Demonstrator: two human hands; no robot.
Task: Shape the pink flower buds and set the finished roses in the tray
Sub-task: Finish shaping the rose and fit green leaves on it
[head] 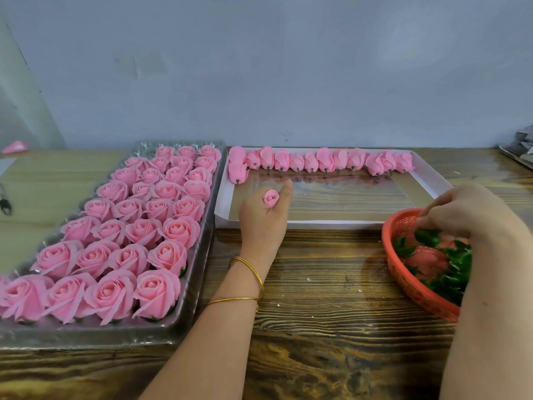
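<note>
Right of the tray point(86, 336), the left hand point(264, 220) grips a pink bud point(271, 199) upright, while the right hand point(467, 215), its grasp impossible to tell, reaches into the basket point(415, 290) of green calyxes point(458, 267); best to lift a single one.

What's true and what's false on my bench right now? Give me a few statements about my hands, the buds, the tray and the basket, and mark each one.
1. The left hand holds a single pink bud. True.
2. The right hand reaches into a blue basket. False: the basket is orange-red.
3. The clear tray holds rows of opened roses. True.
4. The unshaped buds line the near edge of the white box. False: they line its far edge.
5. Green pieces lie in the basket. True.
</note>
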